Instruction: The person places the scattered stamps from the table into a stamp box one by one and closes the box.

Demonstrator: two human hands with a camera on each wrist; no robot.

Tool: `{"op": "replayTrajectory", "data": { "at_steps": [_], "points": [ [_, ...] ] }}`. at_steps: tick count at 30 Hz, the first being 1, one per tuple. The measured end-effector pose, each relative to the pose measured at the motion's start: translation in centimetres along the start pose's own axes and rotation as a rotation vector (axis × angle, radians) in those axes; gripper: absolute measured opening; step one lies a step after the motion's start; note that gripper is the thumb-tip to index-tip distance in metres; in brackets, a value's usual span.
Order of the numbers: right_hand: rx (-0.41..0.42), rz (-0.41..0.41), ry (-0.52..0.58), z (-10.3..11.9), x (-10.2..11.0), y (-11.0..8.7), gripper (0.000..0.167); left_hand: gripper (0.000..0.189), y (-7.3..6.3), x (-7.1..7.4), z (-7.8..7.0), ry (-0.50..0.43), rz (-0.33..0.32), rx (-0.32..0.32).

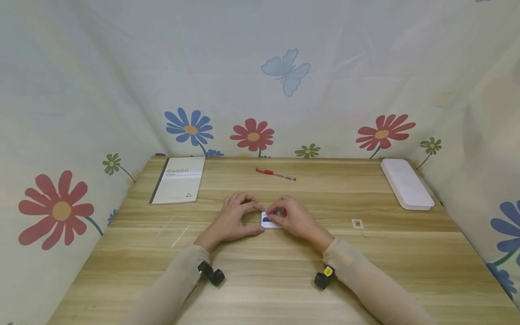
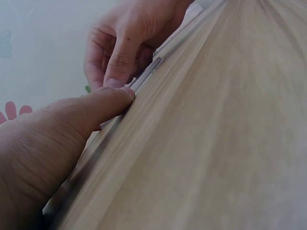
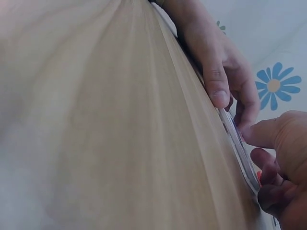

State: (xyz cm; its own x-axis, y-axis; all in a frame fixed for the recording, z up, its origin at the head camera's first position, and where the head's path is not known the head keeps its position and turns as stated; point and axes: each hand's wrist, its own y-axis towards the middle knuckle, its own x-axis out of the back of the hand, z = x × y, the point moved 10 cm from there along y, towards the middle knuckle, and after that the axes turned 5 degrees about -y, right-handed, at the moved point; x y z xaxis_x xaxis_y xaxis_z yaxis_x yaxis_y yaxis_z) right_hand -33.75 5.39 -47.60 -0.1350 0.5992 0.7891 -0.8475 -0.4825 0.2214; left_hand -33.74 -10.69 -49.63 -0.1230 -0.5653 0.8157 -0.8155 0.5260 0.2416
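A small white rectangular card with a dark blue patch (image 1: 266,219) lies flat on the wooden table between both hands. My left hand (image 1: 234,220) holds its left end, thumb at the near edge and index finger at the far corner. From the right, my right hand (image 1: 295,218) bends its thumb and index finger over the card, the two tips close together on it, hiding its right part. In the right wrist view the card (image 3: 241,148) appears edge-on as a thin, shiny slab. Whether a separate thin piece sits between the right fingertips is too small to tell.
A clear plastic sheet (image 1: 174,232) lies left of the hands, and a small square picture (image 1: 357,224) to the right. Farther back are a notebook (image 1: 178,180), a red pen (image 1: 276,174) and a white case (image 1: 407,184). Flowered cloth (image 1: 284,113) surrounds the table.
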Motion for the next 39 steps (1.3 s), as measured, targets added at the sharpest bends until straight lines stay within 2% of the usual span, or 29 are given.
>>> {"op": "replayTrajectory", "data": {
  "at_steps": [6,13,18,22,29,34,39],
  "points": [
    [0.001,-0.042,0.072,0.2,0.8,0.0,0.018,0.053,-0.1,0.0,0.0,0.002,-0.001,0.007],
    [-0.020,-0.076,0.180,-0.2,2.5,0.0,0.043,0.053,-0.1,0.2,-0.1,0.000,-0.004,-0.002],
    [0.007,-0.153,0.188,-0.3,5.6,0.2,0.062,0.054,0.0,0.4,-0.2,0.006,-0.018,-0.014],
    [-0.002,-0.214,0.160,-1.1,8.4,-0.3,0.067,0.053,0.0,0.5,-0.1,0.004,-0.021,-0.013],
    [-0.045,-0.309,0.216,-4.1,13.0,-3.0,0.067,0.053,0.0,0.0,-0.1,-0.006,0.003,0.000],
    [-0.080,-0.371,0.205,-6.4,16.1,-5.5,0.066,0.053,0.0,-0.3,0.3,0.000,0.016,0.020],
    [-0.100,-0.412,0.193,-8.3,18.4,-8.1,0.068,0.053,0.1,-0.3,0.3,-0.001,0.011,0.020]
  ]
}}
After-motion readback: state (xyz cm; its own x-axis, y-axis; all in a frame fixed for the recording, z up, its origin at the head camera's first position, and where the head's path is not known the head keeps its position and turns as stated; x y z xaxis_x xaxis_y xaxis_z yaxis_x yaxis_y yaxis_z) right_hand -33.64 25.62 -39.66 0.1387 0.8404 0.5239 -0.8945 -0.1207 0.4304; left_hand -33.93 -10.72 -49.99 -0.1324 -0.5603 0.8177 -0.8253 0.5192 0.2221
